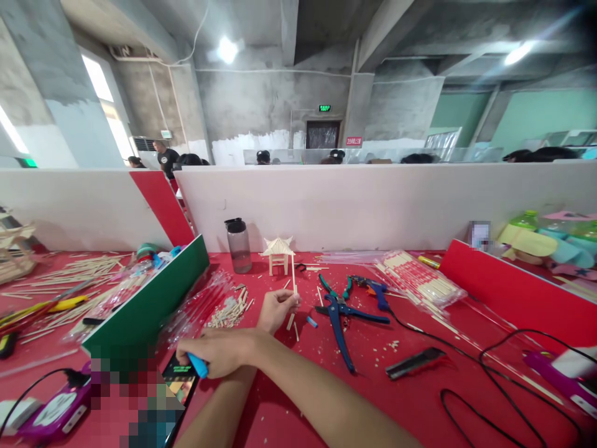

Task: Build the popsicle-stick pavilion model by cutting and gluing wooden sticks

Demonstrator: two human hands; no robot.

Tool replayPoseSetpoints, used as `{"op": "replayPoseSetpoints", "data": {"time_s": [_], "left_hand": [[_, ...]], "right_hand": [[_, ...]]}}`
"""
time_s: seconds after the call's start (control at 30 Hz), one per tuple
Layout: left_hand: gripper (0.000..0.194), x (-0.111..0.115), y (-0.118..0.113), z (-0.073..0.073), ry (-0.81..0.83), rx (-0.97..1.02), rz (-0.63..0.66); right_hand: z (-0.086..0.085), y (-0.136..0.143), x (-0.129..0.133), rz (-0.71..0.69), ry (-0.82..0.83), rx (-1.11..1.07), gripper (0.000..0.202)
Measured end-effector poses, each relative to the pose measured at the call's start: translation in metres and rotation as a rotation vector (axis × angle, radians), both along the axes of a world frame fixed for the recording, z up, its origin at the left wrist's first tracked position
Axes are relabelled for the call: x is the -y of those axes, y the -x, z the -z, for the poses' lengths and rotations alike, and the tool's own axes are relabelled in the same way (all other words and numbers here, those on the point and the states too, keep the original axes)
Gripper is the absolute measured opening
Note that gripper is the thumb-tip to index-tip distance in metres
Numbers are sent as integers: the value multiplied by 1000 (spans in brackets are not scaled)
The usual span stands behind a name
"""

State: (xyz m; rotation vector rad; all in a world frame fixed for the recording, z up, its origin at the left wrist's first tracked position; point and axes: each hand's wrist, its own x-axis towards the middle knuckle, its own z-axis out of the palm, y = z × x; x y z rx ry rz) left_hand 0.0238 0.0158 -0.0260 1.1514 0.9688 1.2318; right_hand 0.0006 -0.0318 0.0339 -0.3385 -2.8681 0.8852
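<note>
My forearms cross. My left hand [278,309], near the middle, pinches a thin wooden stick [293,272] that points upward. My right hand [219,353] has crossed to the left above a phone [184,376], its fingers wrapped round a blue pen-like object [198,365]. Behind my left hand stands a small wooden pavilion model [278,256] with a peaked roof on posts. A small blue piece [312,322] lies right of my left hand. Short cut sticks [236,311] are piled to its left.
Blue-handled cutters [340,323], green-handled pliers [347,289], a glue gun [379,294] and a box cutter [415,363] lie right. Bagged sticks [422,280] are behind them. A bottle [239,246] stands near the white partition [326,208]; a green board [153,295] is left. Cables loop at right.
</note>
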Motion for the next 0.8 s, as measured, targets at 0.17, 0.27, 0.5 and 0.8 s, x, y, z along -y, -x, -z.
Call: {"op": "replayPoseSetpoints", "data": {"time_s": [0.17,0.27,0.5,0.8], "left_hand": [[45,1,3,-2,-3,4,-10],[45,2,3,-4,-11,0,-13],[45,1,3,-2,-10,8,-8],[44,2,2,-5,-6,12,-7]], "right_hand": [[3,4,-1,-127,-69,-59,25],[7,8,-2,-188,-51,-65,25],[8,12,-3,-225,-64,-29,24],[0,2,0,-120,-46,-159,30]]}}
